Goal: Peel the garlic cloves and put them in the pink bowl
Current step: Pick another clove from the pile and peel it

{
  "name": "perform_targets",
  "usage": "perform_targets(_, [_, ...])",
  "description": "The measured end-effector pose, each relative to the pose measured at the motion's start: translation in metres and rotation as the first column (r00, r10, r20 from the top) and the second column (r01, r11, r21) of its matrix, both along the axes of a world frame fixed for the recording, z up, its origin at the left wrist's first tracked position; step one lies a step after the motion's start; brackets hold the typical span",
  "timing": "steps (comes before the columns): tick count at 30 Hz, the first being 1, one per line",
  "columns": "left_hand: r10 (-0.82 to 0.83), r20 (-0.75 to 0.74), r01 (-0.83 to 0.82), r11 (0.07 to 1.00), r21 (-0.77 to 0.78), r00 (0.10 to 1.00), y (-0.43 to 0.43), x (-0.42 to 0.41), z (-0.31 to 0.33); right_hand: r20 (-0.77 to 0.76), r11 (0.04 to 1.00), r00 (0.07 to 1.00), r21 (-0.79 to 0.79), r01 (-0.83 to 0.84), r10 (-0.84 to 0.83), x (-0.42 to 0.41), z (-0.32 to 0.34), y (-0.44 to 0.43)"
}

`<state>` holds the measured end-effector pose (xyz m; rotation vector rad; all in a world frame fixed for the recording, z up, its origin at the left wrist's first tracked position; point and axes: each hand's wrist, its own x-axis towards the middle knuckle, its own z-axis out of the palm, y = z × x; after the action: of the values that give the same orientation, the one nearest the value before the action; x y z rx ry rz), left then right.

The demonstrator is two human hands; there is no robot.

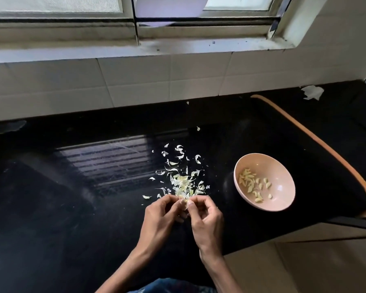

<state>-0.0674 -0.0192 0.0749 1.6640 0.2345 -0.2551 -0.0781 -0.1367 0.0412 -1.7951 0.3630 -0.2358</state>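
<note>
1. The left hand (163,212) and the right hand (205,216) meet above the black counter (72,208). The fingertips of both pinch one small garlic clove (185,200).
2. A heap of loose skins (183,182) lies at 12 o'clock from the hands, just beside the fingertips.
3. The pink bowl (279,176) stands at 2 o'clock from the hands and holds peeled cloves (251,182).

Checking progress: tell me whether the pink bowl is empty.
Not empty: the pink bowl holds many peeled cloves, well short of full.
</note>
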Motion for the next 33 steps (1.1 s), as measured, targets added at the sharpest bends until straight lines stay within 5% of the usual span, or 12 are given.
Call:
perform_targets(10, [-0.037,0.021,0.036,0.998,0.046,0.999,0.004,0.0,-0.002,-0.075,0.985,0.996,0.161,0.058,-0.047,0.0,-0.003,0.006])
perform_targets(33, [-0.002,0.025,0.002,1.0,-0.002,1.0,0.008,0.0,-0.007,-0.031,0.997,0.998,0.055,0.056,-0.055,0.001,0.005,0.013])
